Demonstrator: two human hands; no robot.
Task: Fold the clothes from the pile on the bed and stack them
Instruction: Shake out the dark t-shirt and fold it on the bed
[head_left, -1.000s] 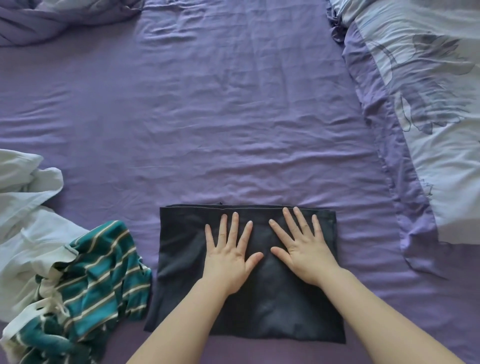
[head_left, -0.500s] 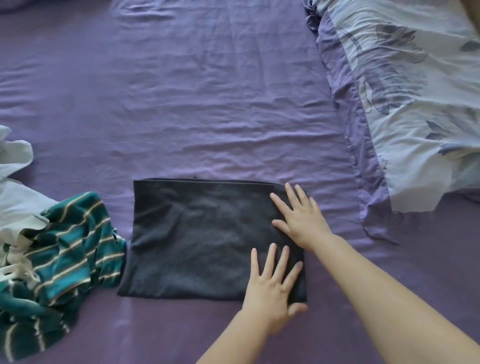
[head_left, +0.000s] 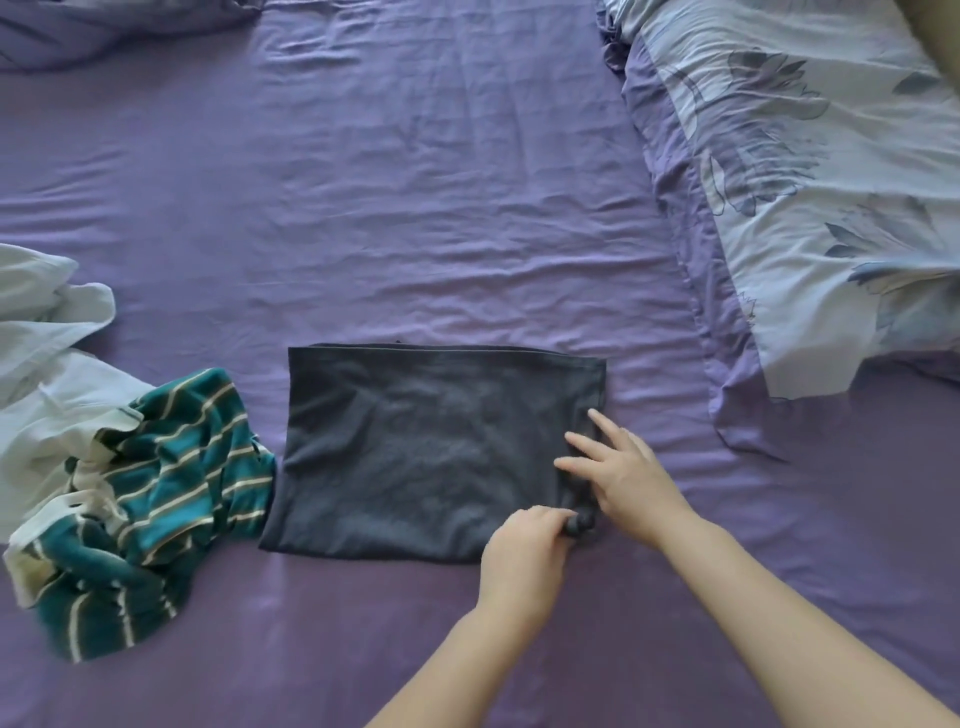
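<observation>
A dark grey garment (head_left: 415, 447) lies folded into a flat rectangle on the purple bed sheet (head_left: 415, 208). My left hand (head_left: 524, 558) pinches its bunched near-right corner. My right hand (head_left: 623, 473) grips the right edge just above that corner, fingers spread over the cloth. To the left lies the pile: a crumpled teal striped garment (head_left: 150, 493) and a white garment (head_left: 41, 384) partly under it.
A pale blue floral duvet (head_left: 810, 182) covers the right side of the bed. A bunched purple blanket (head_left: 104, 26) lies at the top left. Bare sheet stretches beyond the dark garment and in front of it.
Both hands moved from lying flat on the dark garment's middle to its right edge. The left hand has closed on the near-right corner and the right hand has taken hold of the edge.
</observation>
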